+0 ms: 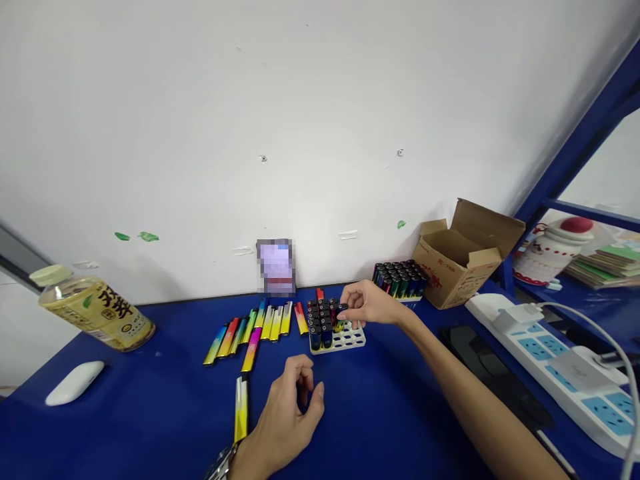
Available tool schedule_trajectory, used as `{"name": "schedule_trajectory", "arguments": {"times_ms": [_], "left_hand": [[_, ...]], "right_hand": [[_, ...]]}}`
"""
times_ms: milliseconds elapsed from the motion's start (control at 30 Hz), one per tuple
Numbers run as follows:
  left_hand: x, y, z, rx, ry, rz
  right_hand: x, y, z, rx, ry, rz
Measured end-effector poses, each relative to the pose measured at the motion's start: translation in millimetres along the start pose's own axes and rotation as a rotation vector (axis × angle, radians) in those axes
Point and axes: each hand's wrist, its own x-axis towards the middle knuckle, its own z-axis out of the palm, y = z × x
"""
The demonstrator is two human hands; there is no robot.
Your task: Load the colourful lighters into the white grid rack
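A white perforated rack (345, 340) stands on the blue table (125, 420), packed on its far and left side with upright dark-topped cylinders (320, 323), while its nearer right holes show empty. The right hand (367, 303) reaches over the rack, its fingers (343, 315) bent down onto the cylinders at the rack's right edge; the hand hides whether they grip one. The left hand (293, 403) hangs lower, fingers loosely curled and holding nothing, just beside a yellow gradient tube (241, 408). More gradient tubes (250, 330) lie in a row left of the rack. Behind it stand a tray of dark cylinders (400, 280) and an open cardboard box (465, 253). A card (275, 267) against the wall is blurred out.
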Motion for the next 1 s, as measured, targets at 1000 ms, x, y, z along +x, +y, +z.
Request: {"name": "schedule_trajectory", "arguments": {"times_ms": [1000], "left_hand": [[-8.5,4.9,-58.0,1.044,-0.177,-0.502]], "right_hand": [[1.3,7.5,5.7,0.003,0.027,-0.022]]}}
